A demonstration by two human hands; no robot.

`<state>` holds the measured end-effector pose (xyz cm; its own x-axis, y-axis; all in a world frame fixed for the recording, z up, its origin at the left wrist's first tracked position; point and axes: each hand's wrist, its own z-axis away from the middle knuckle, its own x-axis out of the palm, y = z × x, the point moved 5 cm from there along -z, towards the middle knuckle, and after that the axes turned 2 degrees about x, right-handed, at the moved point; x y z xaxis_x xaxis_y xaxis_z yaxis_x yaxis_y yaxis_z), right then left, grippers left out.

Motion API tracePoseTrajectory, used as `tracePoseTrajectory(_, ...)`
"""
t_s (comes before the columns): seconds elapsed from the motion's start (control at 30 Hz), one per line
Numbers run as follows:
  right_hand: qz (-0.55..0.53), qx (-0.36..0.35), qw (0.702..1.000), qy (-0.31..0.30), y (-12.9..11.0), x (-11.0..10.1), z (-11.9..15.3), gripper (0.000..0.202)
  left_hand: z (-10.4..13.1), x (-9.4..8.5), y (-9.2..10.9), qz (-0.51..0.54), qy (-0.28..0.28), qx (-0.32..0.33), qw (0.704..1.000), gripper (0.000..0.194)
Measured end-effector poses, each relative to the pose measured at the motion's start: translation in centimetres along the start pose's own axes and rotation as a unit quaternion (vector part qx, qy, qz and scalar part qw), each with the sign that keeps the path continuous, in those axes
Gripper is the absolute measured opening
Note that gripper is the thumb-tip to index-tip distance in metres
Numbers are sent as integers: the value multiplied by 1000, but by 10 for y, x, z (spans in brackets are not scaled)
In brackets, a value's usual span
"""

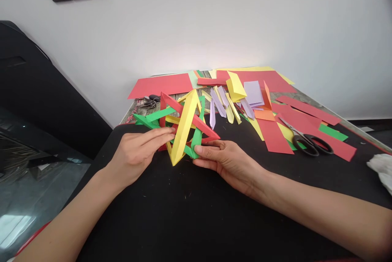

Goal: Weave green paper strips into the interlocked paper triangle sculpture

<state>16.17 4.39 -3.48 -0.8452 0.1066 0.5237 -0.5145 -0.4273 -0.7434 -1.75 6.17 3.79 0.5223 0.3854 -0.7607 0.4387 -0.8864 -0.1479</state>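
Head view, tabletop (pixel 171 213): black-covered, filling the lower middle.
Red paper sheets (pixel 275 136): spread around center right.
Paper model (pixel 184 129): interlaced red, yellow and green folded strips, just left of center, between the hands.
Left hand (pixel 137 152): fingertips against the model's left side; thumb hidden, grip cannot be told.
Right hand (pixel 225 159): pinching the model's green lower-right corner.
Scissors (pixel 306 140): center right, lying partly over paper.
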Motion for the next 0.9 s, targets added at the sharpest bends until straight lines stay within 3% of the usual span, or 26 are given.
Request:
tracePoseTrajectory(0.3,-12,-23,1000,-9,2,-1,2,19,3,0,1,-1,-18,11,1000,39)
tracePoseTrajectory(0.6,37,-54,998,-3,1,-1,6,40,1,-2,5,3,7,27,1000,32)
tracePoseTrajectory(0.9,53,-54,997,10,0,-1,7,43,5,-2,6,14,12,20,1000,35)
